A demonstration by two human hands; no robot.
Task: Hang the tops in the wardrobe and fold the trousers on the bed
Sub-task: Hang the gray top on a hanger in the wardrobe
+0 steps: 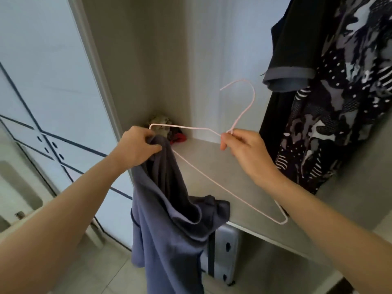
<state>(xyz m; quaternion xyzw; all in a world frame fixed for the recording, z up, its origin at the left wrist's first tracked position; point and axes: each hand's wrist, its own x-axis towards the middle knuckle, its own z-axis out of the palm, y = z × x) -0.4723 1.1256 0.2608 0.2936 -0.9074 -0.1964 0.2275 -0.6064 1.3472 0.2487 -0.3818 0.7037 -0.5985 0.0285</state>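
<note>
Obs.: My left hand [137, 148] grips a bunched fold of the blue top [169, 219] right at one end of the pink wire hanger [212, 177]. I cannot tell whether that end is inside the cloth yet. My right hand [244, 148] pinches the hanger at the twist under its hook. The hands are well apart, each closed on its own item. Most of the top hangs below my left hand, off the front edge of the wardrobe shelf [203, 153], with one fold resting on the shelf. The hook points up and is not on a rail.

Step, as I judge it: threading the hanger into the top. Nothing is hung yet.

Risks:
- The thin wire could snag on a seam or come out through a sleeve rather than the neck, because the cloth is bunched.
- The top's weight is all on one side. If I loosen my left grip, it slides to the floor by the suitcase [224, 251].
- The pinch at the twist is small, so the hanger could rotate in it.
- Lifting toward the rail, the hook may catch on the black top [297, 49] or the patterned garment [350, 102] hanging close by on the right.
</note>
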